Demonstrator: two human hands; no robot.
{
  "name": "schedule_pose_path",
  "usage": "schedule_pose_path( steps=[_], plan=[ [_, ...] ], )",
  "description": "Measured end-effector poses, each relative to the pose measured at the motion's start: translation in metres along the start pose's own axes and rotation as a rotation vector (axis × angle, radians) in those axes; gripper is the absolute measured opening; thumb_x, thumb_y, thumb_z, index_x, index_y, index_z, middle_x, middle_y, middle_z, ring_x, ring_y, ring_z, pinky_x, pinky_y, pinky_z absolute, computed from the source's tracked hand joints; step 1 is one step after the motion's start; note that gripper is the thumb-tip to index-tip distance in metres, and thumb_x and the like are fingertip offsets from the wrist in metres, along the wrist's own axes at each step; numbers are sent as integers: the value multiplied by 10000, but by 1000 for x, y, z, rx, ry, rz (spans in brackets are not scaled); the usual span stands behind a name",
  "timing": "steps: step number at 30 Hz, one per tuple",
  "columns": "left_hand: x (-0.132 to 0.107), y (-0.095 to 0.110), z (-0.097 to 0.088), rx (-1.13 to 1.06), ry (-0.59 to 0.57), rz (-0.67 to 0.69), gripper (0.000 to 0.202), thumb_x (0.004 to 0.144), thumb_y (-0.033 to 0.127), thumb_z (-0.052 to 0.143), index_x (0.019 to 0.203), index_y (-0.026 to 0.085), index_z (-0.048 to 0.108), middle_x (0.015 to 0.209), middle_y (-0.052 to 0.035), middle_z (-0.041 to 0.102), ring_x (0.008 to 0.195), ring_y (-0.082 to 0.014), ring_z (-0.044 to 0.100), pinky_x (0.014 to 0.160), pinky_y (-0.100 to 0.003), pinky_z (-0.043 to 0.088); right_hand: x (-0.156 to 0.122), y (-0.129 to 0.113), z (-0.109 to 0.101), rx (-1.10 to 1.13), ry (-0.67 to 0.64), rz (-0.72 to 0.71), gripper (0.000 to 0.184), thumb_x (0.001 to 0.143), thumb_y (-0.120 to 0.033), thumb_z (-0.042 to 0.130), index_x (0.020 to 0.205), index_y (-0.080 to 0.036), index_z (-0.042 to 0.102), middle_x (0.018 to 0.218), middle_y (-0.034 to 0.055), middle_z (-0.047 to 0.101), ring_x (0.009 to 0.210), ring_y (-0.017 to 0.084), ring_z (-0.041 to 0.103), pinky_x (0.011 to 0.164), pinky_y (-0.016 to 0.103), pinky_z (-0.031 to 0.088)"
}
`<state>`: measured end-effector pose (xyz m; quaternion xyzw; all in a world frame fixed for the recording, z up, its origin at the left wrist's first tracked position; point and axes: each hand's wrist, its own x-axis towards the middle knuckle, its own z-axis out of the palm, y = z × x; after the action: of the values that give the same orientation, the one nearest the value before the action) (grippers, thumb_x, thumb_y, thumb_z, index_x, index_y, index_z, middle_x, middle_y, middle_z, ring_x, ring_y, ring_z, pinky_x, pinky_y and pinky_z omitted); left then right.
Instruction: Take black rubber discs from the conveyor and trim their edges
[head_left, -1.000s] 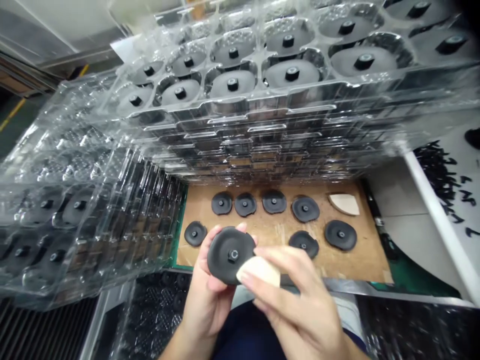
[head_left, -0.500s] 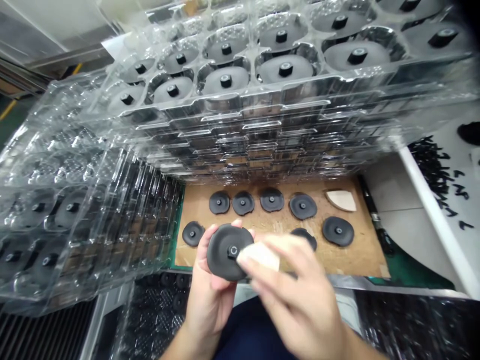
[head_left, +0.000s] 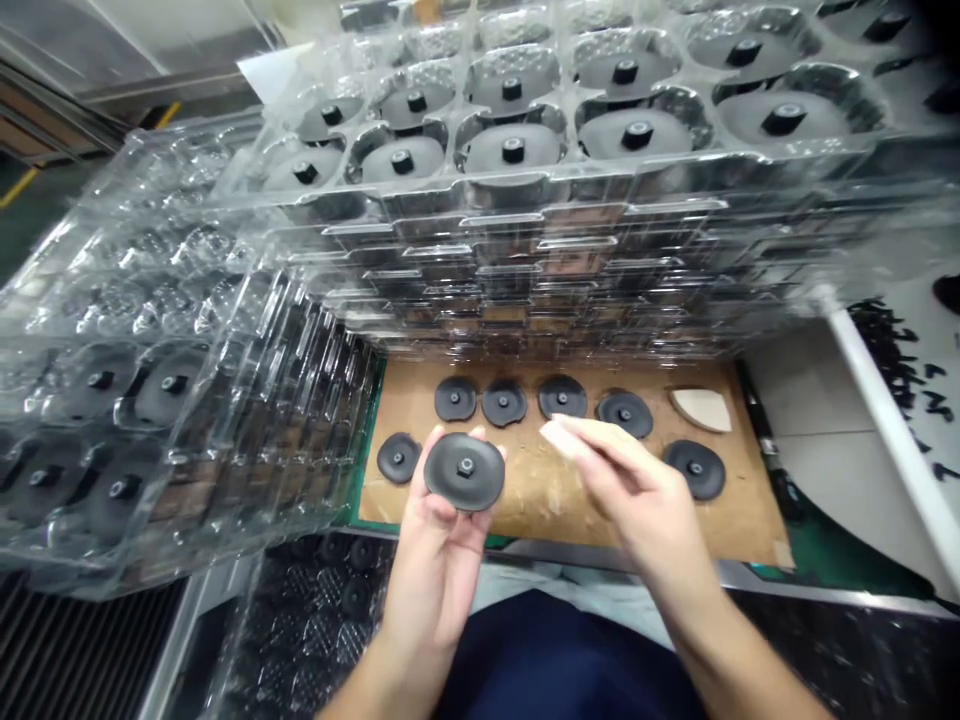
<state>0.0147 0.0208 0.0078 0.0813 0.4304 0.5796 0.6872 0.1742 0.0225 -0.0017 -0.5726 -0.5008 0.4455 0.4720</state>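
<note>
A dark rounded disc with a short central stud rests in my left hand, stud side up, with the fingers curled round its edge. My right hand pinches a pale, flat pad and holds it to the right of the disc, apart from it. Behind both hands, similar dark discs lie spread on a brown cardboard sheet. One disc sits just left of my left hand, and another is right of my right hand.
Tall stacked clear plastic trays holding dark discs rise behind the cardboard. More clear trays stand at the left. A second pale wedge-shaped pad lies at the back right. Small black parts are scattered on a white surface at the far right.
The pale pad in my right hand was over the held disc's right edge; now it is lifted away, up and to the right. My left hand keeps the disc, now tilted differently.
</note>
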Motion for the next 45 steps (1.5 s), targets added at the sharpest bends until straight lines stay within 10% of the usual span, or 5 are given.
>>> schedule_pose_path(
  steps=[5, 9, 32, 41, 45],
  plan=[
    [3, 3, -6, -39, 48, -57, 501, 700, 328, 736, 1179, 291, 594, 1185, -60, 670, 1098, -246, 618, 912, -303, 517, -36, 23, 6, 393, -182, 741, 444, 795, -612, 523, 900, -194, 632, 540, -11, 592, 367, 84, 466, 331, 173, 292],
    [4, 5, -10, -66, 30, -79, 541, 705, 307, 733, 1221, 282, 573, 1166, -70, 680, 1103, -250, 615, 931, -324, 513, -66, 35, 19, 347, -219, 843, 420, 762, -586, 582, 777, -166, 579, 498, -23, 540, 380, 59, 445, 355, 141, 209],
    [-15, -1, -19, 26, -107, -110, 563, 517, 159, 854, 1036, 285, 677, 998, 6, 730, 844, -104, 669, 732, -128, 522, -14, -35, 29, -372, -51, -372, 255, 893, -152, 460, 1107, -167, 597, 952, 77, 678, 830, 168, 633, 720, 280, 520],
    [-15, 1, -12, 49, -104, 39, 551, 507, 147, 853, 1001, 328, 688, 1062, 7, 724, 931, -147, 671, 764, -165, 532, -21, -46, 26, -299, -57, -376, 238, 884, -114, 461, 1063, -155, 612, 909, 77, 681, 797, 153, 640, 712, 265, 518],
    [-16, 4, -9, 37, -120, 6, 559, 522, 140, 843, 1012, 342, 667, 1082, 6, 708, 929, -193, 684, 791, -250, 554, -30, -38, 11, 9, -368, -18, 165, 866, -203, 529, 922, -202, 684, 784, 24, 691, 663, 131, 630, 569, 215, 494]
  ],
)
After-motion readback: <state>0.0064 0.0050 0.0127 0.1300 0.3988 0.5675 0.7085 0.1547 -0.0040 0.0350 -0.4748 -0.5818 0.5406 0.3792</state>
